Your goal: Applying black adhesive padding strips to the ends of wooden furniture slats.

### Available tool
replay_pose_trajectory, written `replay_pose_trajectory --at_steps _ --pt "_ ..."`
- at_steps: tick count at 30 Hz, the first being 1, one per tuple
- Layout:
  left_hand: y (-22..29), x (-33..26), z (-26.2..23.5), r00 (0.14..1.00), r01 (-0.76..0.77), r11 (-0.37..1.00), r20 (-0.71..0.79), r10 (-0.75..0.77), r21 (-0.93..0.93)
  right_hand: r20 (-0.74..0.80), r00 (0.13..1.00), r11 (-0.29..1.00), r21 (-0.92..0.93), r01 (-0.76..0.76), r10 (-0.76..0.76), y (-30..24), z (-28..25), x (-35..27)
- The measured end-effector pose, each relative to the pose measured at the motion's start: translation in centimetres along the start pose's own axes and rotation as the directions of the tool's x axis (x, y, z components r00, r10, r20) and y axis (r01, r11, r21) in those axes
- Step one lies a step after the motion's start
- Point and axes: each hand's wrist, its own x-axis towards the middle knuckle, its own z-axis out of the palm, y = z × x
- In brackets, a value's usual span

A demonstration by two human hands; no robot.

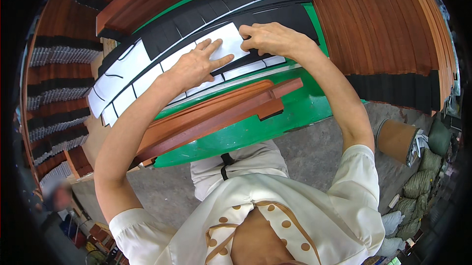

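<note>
My left hand (195,63) lies with its fingers spread on a white sheet (231,36), pressing it against the black strips beneath. At that sheet's right edge my right hand (270,39) is closed, its thumb and curled fingers pinching the edge; the fingertips are partly hidden. More white rectangular pieces (147,79) with dark gaps run in a row below and left of my left hand. Behind them lies a long stack of black strips (196,12). A white panel with a few black cords (114,75) is at the left end.
Reddish-brown boards (211,117) lie across the near part of the green table (231,146). Stacks of brown slats with black ends (383,24) stand at the right, and similar stacks (64,88) line the left. A brown round bin (393,139) and bundled sacks (420,181) sit on the floor at right.
</note>
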Motion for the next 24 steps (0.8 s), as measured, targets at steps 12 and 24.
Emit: replay_pose_trajectory --at_steps 12,24 --pt "-0.3 0.0 0.6 0.999 0.005 1.0 -0.034 -0.005 -0.007 0.002 1.0 1.0 -0.005 0.019 -0.019 0.2 -0.3 0.0" --pt "-0.2 0.1 0.6 0.999 -0.023 0.999 -0.046 0.021 -0.031 -0.022 0.998 0.995 0.079 -0.056 0.057 0.2 -0.2 -0.4"
